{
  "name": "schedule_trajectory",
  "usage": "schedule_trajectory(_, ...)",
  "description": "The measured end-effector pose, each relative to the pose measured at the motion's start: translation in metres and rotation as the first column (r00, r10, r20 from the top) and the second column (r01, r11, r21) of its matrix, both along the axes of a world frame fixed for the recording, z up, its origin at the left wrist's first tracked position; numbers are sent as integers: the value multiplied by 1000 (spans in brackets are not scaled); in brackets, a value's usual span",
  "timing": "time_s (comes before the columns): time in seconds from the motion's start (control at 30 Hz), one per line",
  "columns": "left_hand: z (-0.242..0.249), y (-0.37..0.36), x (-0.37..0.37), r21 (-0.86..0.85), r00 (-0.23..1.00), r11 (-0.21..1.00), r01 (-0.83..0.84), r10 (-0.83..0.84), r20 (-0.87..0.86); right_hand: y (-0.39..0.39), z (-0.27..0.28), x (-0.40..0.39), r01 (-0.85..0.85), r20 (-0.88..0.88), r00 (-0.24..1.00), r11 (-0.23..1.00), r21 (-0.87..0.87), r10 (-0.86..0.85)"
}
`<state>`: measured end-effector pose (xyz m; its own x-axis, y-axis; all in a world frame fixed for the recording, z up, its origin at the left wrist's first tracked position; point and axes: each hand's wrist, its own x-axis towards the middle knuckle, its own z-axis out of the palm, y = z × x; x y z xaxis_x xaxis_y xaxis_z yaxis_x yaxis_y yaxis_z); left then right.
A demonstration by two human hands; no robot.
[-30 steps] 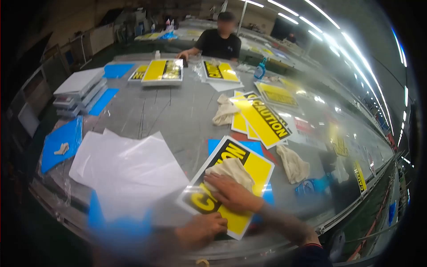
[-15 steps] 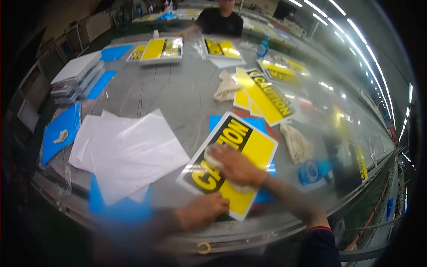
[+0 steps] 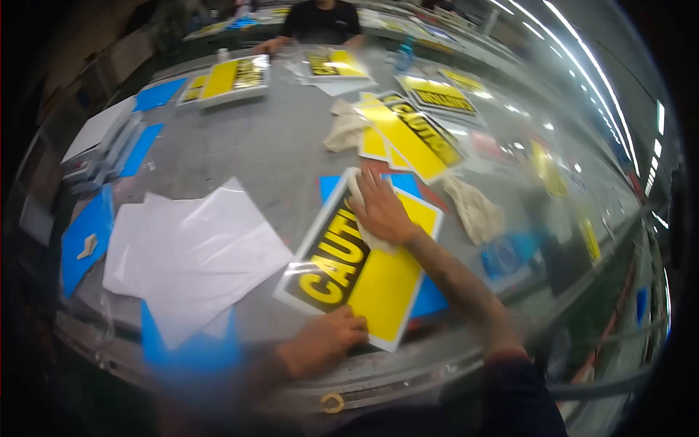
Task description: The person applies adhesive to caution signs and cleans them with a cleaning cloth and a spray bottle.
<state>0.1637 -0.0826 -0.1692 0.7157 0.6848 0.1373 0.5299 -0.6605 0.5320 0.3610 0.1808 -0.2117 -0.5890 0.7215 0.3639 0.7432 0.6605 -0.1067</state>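
Observation:
A yellow and black CAUTION sign (image 3: pixel 387 291) with a pale border lies tilted on the table in front of me, partly over a blue sheet (image 3: pixel 331 188). My right hand (image 3: pixel 384 207) presses a whitish cloth (image 3: pixel 375 239) onto the upper part of the sign, covering the last letters. The fingers are stretched along the cloth. At the sign's lower left edge, my left hand (image 3: pixel 329 339) has its fingers curled over the border; the thumb is hard to see. To the left, white sheets (image 3: pixel 193 247) lie in a loose pile.
More CAUTION signs (image 3: pixel 419 142) overlap beyond my right hand, with crumpled cloths (image 3: pixel 473 211) near them. A blue bottle (image 3: pixel 506 255) lies at right. Stacked white panels (image 3: pixel 98 131) stand at far left. Across the table is another person (image 3: pixel 320 22) in a dark shirt.
My right hand has slid the cloth up the sign toward its far edge, uncovering middle letters. My left hand stays at the lower edge. The whole view has shifted slightly.

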Motion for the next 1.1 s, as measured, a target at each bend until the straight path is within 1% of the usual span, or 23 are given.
schedule_trajectory(0.03, -1, 3, -1, 15, 999, 999, 35, -35, 15, -39, 12, -9, -107, 40, 993, 990, -86, 111)
schedule_trajectory(0.07, -6, 3, -2, 0, 999, 999, 34, -34, 25, -61, 27, -22, -238, 66, 965, 955, -179, 253)
schedule_trajectory(0.1, -8, 0, -8, -13, 999, 1000, -28, 28, 29, -56, 32, -33, -323, 51, 939, 923, -208, 340)
schedule_trajectory(0.13, -10, -1, -2, -19, 998, 1000, -13, 14, 65, -58, 34, -19, -331, 66, 932, 913, -240, 355)
schedule_trajectory(0.2, -9, -3, 0, 20, 996, 999, -29, 27, 80, -14, 22, 1, -127, -13, 992, 981, -144, 127)
schedule_trajectory(0.27, -3, -3, 4, 88, 996, 995, -37, 29, 85, -2, 16, -4, -13, 3, 1000, 996, -86, 13)
schedule_trajectory(0.3, -1, -5, 5, 114, 997, 993, -43, 36, 68, -27, 25, -13, -150, 22, 988, 975, -165, 155)
schedule_trajectory(0.33, -1, -11, 6, 135, 998, 989, -54, 48, 48, -65, 40, -22, -286, 24, 953, 926, -247, 301)
schedule_trajectory(0.37, 4, -19, 11, 177, 991, 979, -101, 84, 102, -95, 43, -30, -475, 27, 866, 837, -274, 500)
schedule_trajectory(0.4, 4, -23, 14, 259, 993, 961, -91, 67, 99, -124, 47, -33, -544, -30, 813, 741, -394, 581)
schedule_trajectory(0.47, 1, -34, 18, 303, 992, 947, -111, 87, 91, -134, 60, -35, -733, -61, 607, 528, -429, 792)
schedule_trajectory(0.53, 6, -35, 17, 295, 994, 950, -101, 81, 78, -106, 55, -31, -733, -122, 621, 518, -441, 774)
schedule_trajectory(0.57, 7, -36, 17, 289, 994, 952, -96, 78, 74, -91, 52, -32, -650, -43, 712, 635, -417, 701)
schedule_trajectory(0.6, 5, -41, 20, 301, 995, 949, -92, 78, 60, -78, 55, -40, -698, -68, 699, 658, -285, 712)
schedule_trajectory(0.67, 3, -40, 23, 356, 996, 930, -92, 87, 31, -99, 54, -47, -667, -97, 693, 584, -463, 715)
schedule_trajectory(0.7, 4, -38, 25, 400, 992, 909, -122, 104, 67, -113, 55, -53, -736, -144, 595, 464, -493, 791)
schedule_trajectory(0.73, 4, -37, 24, 402, 992, 906, -129, 119, 50, -122, 59, -58, -818, -131, 453, 353, -455, 882)
schedule_trajectory(0.8, 5, -40, 24, 391, 991, 911, -130, 134, 18, -109, 57, -61, -813, -212, 465, 321, -485, 859)
schedule_trajectory(0.83, 3, -40, 24, 393, 991, 910, -131, 127, 36, -104, 55, -65, -782, -167, 545, 426, -455, 821)
schedule_trajectory(0.93, -1, -40, 27, 389, 989, 910, -144, 142, 35, -119, 52, -59, -786, -185, 541, 415, -459, 820)
schedule_trajectory(0.97, -6, -41, 28, 418, 989, 897, -146, 136, 55, -121, 47, -53, -826, -232, 441, 292, -481, 867)
schedule_trajectory(1.07, 7, -40, 23, 342, 990, 929, -141, 130, 54, -110, 53, -50, -813, -193, 490, 366, -453, 850)
schedule_trajectory(1.1, 6, -40, 24, 361, 992, 924, -127, 127, 24, -106, 55, -54, -784, -147, 536, 425, -454, 831)
